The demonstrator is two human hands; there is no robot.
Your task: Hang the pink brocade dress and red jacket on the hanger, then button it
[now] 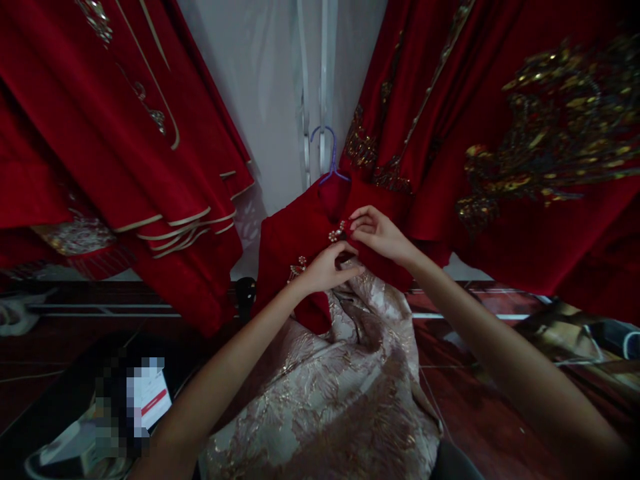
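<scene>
A red velvet garment [290, 243] hangs on a purple hanger [327, 153] in front of me, its beige lace skirt [340, 393] spreading toward me. My left hand [327, 267] pinches the red front flap near the collar. My right hand [375, 233] has its fingers closed on the opposite edge, right by a jewelled clasp [337, 233]. A second jewelled clasp [297, 267] sits lower left on the bodice.
Red gowns with gold trim [165, 167] hang at left, and red gowns with heavy gold embroidery [540, 147] at right. A white wall with a metal rail [313, 87] lies behind. Dark red floor tiles [475, 400] below; a box [100, 427] at lower left.
</scene>
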